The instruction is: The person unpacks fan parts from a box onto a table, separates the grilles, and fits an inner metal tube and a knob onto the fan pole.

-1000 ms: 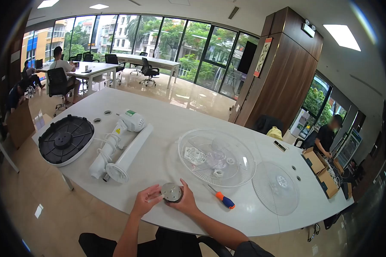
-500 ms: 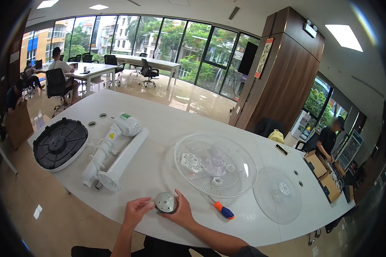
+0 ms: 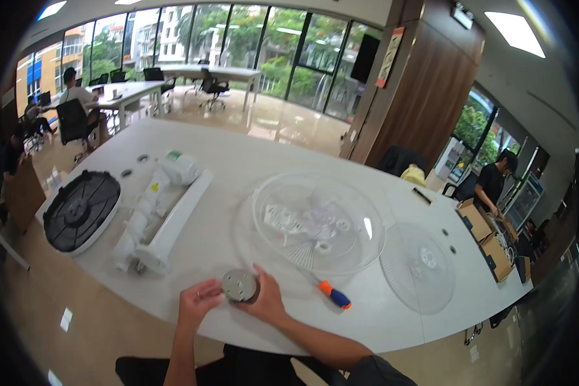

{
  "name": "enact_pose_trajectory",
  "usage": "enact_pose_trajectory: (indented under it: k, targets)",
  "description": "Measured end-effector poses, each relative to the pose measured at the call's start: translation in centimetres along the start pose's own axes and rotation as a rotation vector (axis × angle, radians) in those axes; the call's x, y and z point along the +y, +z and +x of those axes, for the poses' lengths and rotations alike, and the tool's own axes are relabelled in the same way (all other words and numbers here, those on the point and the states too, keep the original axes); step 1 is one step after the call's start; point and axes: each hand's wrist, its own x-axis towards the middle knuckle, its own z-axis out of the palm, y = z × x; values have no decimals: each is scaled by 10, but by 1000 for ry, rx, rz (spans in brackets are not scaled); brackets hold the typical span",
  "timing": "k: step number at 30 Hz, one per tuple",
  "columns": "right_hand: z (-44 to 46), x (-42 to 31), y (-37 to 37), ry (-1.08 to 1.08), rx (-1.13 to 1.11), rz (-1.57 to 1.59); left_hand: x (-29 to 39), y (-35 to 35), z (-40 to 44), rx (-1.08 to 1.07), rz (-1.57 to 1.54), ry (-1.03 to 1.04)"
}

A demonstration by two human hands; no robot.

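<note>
Near the table's front edge, a round silver metal disc (image 3: 239, 285) with small holes in its face is gripped by my right hand (image 3: 268, 300), whose fingers curve around its right side and underneath. At the disc's left edge is my left hand (image 3: 198, 303), thumb and fingers pinched together; anything small between them is hidden. To the right lies an orange and blue screwdriver (image 3: 334, 294), its shaft pointing toward the clear round fan guard (image 3: 254, 222) with transparent blades in it. A second, flatter fan guard (image 3: 421, 267) lies farther right.
On the left are a black-and-white round fan base (image 3: 82, 212) and white fan column parts (image 3: 174, 225). At the right end of the white table (image 3: 367, 328), a person (image 3: 492, 180) handles open cardboard boxes (image 3: 495, 257). Other people sit at the far left.
The camera view has shifted and tilted, so the table contents sit differently in frame. The metal disc's flat face now turns more toward me, with both hands still at it.
</note>
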Motion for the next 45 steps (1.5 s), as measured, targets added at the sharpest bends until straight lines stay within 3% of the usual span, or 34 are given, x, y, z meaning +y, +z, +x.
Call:
enact_pose_trajectory:
  k: [1, 5, 8, 10, 14, 16, 17, 20, 21, 22, 23, 24, 25, 27, 28, 30, 34, 36, 37, 40, 42, 45]
  targets:
    - [3, 5, 2, 20, 7, 4, -2, -3, -3, 90, -53, -96]
    - [6, 25, 20, -58, 125, 14, -12, -8, -1, 127, -17, -51]
    - [1, 8, 15, -1, 70, 67, -6, 0, -6, 134, -115, 19]
    - [2, 6, 9, -29, 63, 81, -6, 6, -2, 60, -82, 122]
    - [2, 15, 14, 27, 40, 220, -3, -3, -6, -28, -33, 105]
    - [-1, 12, 10, -12, 85, 136, 0, -15, -8, 125, 110, -378]
    - [-2, 9, 7, -41, 116, 61, -12, -20, -7, 130, 59, -247]
    - [-2, 35, 28, -11, 88, 255, -12, -7, -3, 98, -16, 64]
    - [-5, 33, 30, -5, 105, 100, -34, -18, 5, 2, 178, 239]
    - [-9, 50, 44, -119, 220, 37, -29, -15, 3, -14, 168, 170]
    - [-10, 54, 49, -44, 163, 44, -17, -12, -1, -69, 212, 156]
    - [-8, 41, 35, -15, 82, 107, -21, -6, -4, -75, 51, 134]
    - [-7, 44, 36, -91, 183, 96, -19, -9, -3, -187, 56, 105]
    - [-10, 17, 3, 54, 57, 197, -26, -13, 0, -152, 45, -82]
    - [-12, 17, 0, 60, 91, 179, -34, -21, 1, -189, 40, -71]
    - [-12, 13, 7, 9, 110, 205, -44, -42, 6, -20, 47, -177]
    - [-14, 6, 2, 43, 110, 208, -3, 4, -4, -3, 5, -98]
    - [-13, 7, -1, 3, 73, 188, -2, 21, -10, -67, 2, 202]
    - [-13, 7, -2, 7, 76, 188, -7, 19, -7, -71, 2, 200]
    - [-13, 7, -3, -28, 92, 191, -28, -9, 1, -210, 23, 134]
    - [-14, 7, 1, -14, 121, 197, -34, -32, 5, -128, 114, -290]
    - [-14, 9, 2, 7, 128, 213, -29, -28, 6, -64, 213, -199]
